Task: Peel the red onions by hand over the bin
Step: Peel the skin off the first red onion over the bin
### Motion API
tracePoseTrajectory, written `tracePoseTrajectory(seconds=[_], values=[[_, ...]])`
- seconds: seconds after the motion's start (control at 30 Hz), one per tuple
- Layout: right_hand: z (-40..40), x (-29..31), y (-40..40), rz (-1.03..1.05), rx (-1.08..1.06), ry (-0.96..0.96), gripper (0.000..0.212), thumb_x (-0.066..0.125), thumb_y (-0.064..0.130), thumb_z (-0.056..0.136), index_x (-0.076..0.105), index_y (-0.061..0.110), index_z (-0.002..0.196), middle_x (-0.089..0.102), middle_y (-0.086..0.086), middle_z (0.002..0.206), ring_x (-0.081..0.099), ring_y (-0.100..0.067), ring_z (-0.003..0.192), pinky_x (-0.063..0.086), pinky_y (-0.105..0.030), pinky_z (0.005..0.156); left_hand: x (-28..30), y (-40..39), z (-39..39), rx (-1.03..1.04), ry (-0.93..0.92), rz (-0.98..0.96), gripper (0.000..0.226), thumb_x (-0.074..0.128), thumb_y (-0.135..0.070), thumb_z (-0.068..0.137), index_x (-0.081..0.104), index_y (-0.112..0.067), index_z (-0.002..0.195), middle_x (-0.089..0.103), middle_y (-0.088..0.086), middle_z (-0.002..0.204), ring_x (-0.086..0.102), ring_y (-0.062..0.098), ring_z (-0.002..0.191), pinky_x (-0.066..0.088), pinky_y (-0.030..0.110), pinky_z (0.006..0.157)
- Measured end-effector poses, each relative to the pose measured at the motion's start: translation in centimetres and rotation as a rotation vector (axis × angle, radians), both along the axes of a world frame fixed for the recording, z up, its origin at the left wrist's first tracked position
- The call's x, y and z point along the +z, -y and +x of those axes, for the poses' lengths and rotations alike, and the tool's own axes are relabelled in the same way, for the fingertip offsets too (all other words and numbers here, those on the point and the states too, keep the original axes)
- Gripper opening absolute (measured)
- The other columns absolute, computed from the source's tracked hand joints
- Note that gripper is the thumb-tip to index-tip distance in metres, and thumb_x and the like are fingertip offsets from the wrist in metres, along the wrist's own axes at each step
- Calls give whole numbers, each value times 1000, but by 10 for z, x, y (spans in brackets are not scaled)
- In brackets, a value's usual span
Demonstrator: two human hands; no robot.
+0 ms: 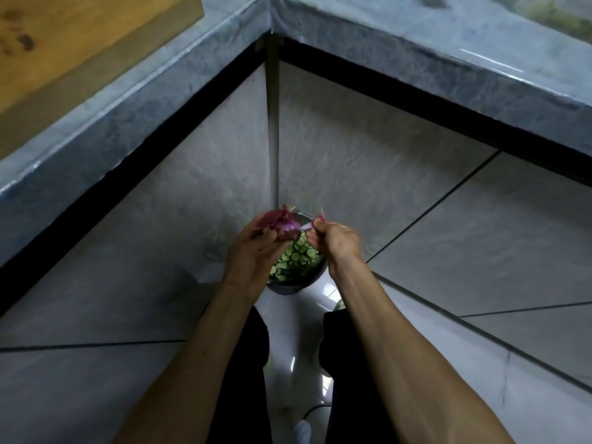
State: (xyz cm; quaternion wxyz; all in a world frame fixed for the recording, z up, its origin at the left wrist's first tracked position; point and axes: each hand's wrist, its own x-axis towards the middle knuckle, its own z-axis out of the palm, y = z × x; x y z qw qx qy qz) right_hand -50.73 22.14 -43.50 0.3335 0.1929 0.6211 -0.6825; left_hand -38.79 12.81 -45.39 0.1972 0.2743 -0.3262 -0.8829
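A red onion (283,226) with loose purple skin sits in my left hand (253,254), whose fingers curl round it from below. My right hand (333,240) pinches a strip of onion skin (320,216) just to the right of the onion; a thin pale strip stretches between them. Both hands hover above a round metal bin (290,286) on the floor, which holds green cucumber slices and peelings (296,259). My left hand hides the bin's left side.
Grey stone counters (416,49) meet in a corner above the bin, with tiled panels below. A wooden board (64,36) lies on the left counter. My dark trouser legs (243,379) stand on the glossy floor tiles right behind the bin.
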Motion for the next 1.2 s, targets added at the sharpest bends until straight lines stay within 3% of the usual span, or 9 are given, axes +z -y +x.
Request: tracePoseTrajectory(seconds=[0.13,0.23,0.37,0.5,0.63,0.73,0.93,1.03,1.2], values=[[-4,-12,-2,58,-22,-18,20,64,-3,89,65,2,70,65,-9,58,58,-15,45,57,-23,54,-4,-1,6,-14,-38,4,35,87,-8,62,83,-18,96,77,8,109,74,29,100,61,32,82],[-24,-31,-19,201,-5,-84,24,66,-1,88,66,5,65,65,-9,60,57,-16,46,59,-31,62,-14,8,17,-2,-44,89,72,105,-24,35,80,-13,101,75,12,115,74,29,102,62,35,80],[-30,-49,-23,327,263,-248,32,61,2,93,66,10,62,63,-6,57,55,-19,45,55,-41,66,-21,6,14,5,65,85,95,105,-28,33,67,-7,118,74,12,113,73,29,101,62,34,80],[-34,-58,-9,349,345,-351,32,57,5,96,66,19,68,60,-3,55,56,-18,49,55,-39,66,-16,5,8,43,111,96,42,71,-9,71,66,-9,113,78,6,99,73,25,96,62,34,85],[-46,-63,-5,450,561,-471,31,52,-1,93,67,16,73,64,-2,67,58,-4,51,52,-25,62,-18,6,6,29,154,93,38,60,-4,79,64,-9,117,77,6,102,75,20,93,62,30,79],[-50,-71,-3,501,787,-499,24,55,4,91,70,19,80,67,-3,85,64,-18,81,49,-33,76,-20,4,4,9,216,62,27,51,0,96,64,-13,115,77,3,100,75,17,91,62,28,78],[-24,-16,-17,157,816,-516,17,63,18,95,74,15,108,73,2,93,66,-5,85,49,-12,77,-17,-2,1,6,306,30,14,57,-10,98,67,-18,105,76,-2,88,72,10,77,55,27,76],[-10,1,-26,-43,746,-543,15,70,11,89,74,19,102,73,3,91,68,-3,83,51,-15,82,-16,-7,0,15,335,-26,12,64,-13,95,67,-18,104,75,-3,84,71,9,71,51,27,72],[1,9,-35,-11,614,-674,16,72,1,84,74,17,81,73,5,80,65,-2,72,51,-25,79,-3,-19,0,64,350,-113,16,70,-8,90,69,-16,104,73,4,95,70,18,82,55,23,59]])
